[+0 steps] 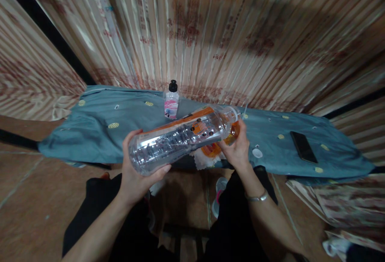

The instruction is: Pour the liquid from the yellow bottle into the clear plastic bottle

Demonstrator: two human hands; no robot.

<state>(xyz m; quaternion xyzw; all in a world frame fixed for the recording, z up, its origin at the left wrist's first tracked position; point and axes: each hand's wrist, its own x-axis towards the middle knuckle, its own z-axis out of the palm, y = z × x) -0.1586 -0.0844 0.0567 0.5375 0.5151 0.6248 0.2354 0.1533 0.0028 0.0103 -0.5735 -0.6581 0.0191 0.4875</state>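
Observation:
A large clear plastic bottle (180,137) with an orange label lies tilted across my hands, its neck up to the right. My left hand (135,173) wraps around its base, thumb along the near side. My right hand (237,145) closes around the neck end, with some fingers hidden behind it. Right behind the bottle and partly covered by it is an orange see-through container (211,149); whether my right hand also touches it I cannot tell. A crumpled white tissue or cloth (203,161) sits under that container. The clear bottle looks empty.
A narrow bench with a blue-green cloth (126,145) spans the view. On it stand a small black-capped bottle (171,103) with a pink label, a white round cap (257,152) and a black phone (303,147). A pleated curtain (192,33) hangs behind.

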